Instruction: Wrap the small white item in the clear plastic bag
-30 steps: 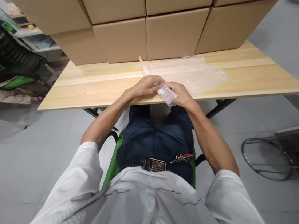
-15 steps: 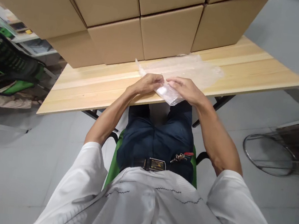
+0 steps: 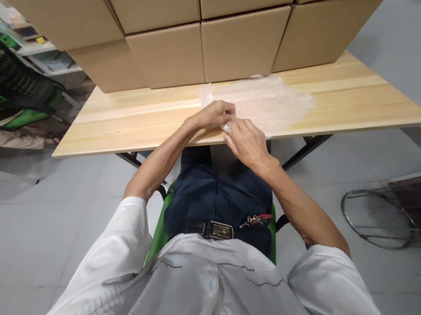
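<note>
My hands [image 3: 233,129] cover most of the small plastic bag [image 3: 206,95]; I can't tell its contents. Top edge crops the cardboard boxes [image 3: 197,21].

Both hands meet at the near edge of the wooden table [image 3: 121,125]: the left hand [image 3: 213,115] pinches a small clear plastic bag [image 3: 206,95], the right hand [image 3: 246,142] touching it just beside. Bubble wrap [image 3: 275,103] lies behind, cardboard boxes [image 3: 170,54] stacked beyond.
</note>
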Tool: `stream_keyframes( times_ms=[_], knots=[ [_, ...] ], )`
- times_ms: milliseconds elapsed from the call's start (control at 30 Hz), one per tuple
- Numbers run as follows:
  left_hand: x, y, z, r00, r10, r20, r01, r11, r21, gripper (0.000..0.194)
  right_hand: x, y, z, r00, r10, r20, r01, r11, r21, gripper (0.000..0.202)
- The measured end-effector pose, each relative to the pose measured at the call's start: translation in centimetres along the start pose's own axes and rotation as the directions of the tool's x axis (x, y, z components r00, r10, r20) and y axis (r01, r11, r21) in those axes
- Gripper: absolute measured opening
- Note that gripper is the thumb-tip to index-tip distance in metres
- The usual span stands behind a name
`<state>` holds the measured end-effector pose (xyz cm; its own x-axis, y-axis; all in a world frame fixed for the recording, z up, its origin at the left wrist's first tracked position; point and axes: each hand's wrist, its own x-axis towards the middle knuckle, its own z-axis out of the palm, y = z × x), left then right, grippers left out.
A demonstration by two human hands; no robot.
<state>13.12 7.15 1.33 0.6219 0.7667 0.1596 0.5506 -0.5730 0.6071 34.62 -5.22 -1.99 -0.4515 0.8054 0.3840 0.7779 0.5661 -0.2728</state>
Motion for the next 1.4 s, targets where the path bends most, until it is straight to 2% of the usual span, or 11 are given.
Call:
stream_keyframes(
  times_ms=[167, 300, 467, 567, 667, 800, 933, 1033, 1167, 1267, 1400],
  knots=[
    [0.9, -0.5, 0.0, 1.000, 0.016, 0.024, -0.016, 1.000, 0.006, 0.036, 0.5, 0.6, 0.8, 0.999, 0.030, 0.013, -0.029, 0.998, -0.057, 0.051],
    [1.0, 0.2, 0.0, 1.000, -0.021, 0.014, 0.019, 0.987, 0.157, 0.043, 1.1, 0.4, 1.0, 0.996, 0.086, 0.039, -0.081, 0.990, -0.112, 0.048],
    [-0.4, 1.3, -0.6, 0.986, -0.146, -0.081, 0.167, 0.869, 0.466, 0.044, 1.0, 0.4, 1.1, 0.998, 0.066, -0.008, -0.066, 0.983, -0.172, 0.043],
    [-1.0, 1.0, -1.2, 0.958, -0.243, -0.154, 0.288, 0.779, 0.558, 0.050, 0.8, 0.5, 1.2, 0.997, 0.076, -0.008, -0.076, 0.977, -0.201, 0.039],
    [-1.1, 0.4, -1.7, 0.928, -0.308, -0.211, 0.372, 0.718, 0.589, 0.052, 0.8, 0.4, 1.3, 0.996, 0.087, -0.020, -0.089, 0.975, -0.203, 0.038],
    [-1.0, -0.2, -2.0, 0.900, -0.367, -0.234, 0.432, 0.679, 0.594, 0.056, 0.7, 0.5, 1.4, 0.996, 0.084, -0.035, -0.089, 0.977, -0.192, 0.039],
    [-1.3, 0.3, -2.6, 0.884, -0.391, -0.255, 0.462, 0.655, 0.598, 0.061, 0.5, 1.3, 0.9, 0.999, 0.052, -0.016, -0.054, 0.979, -0.197, 0.040],
    [-2.7, 1.5, -3.4, 0.877, -0.395, -0.274, 0.477, 0.645, 0.597, 0.064, 0.4, 2.4, 0.2, 1.000, -0.009, 0.007, 0.010, 0.981, -0.195, 0.038],
    [-6.1, 3.1, -4.1, 0.862, -0.443, -0.245, 0.493, 0.625, 0.605, 0.066, 0.6, 3.3, -0.7, 0.988, -0.144, 0.062, 0.153, 0.970, -0.190, 0.036],
    [-8.6, 3.3, -4.4, 0.870, -0.464, -0.165, 0.464, 0.659, 0.592, 0.066, 0.7, 3.6, -1.0, 0.970, -0.224, 0.098, 0.239, 0.953, -0.188, 0.040],
    [-10.2, 2.5, -4.8, 0.959, -0.279, -0.046, 0.267, 0.841, 0.471, 0.061, 0.6, 4.9, -1.2, 0.953, -0.290, 0.084, 0.300, 0.939, -0.167, 0.042]
  ],
)
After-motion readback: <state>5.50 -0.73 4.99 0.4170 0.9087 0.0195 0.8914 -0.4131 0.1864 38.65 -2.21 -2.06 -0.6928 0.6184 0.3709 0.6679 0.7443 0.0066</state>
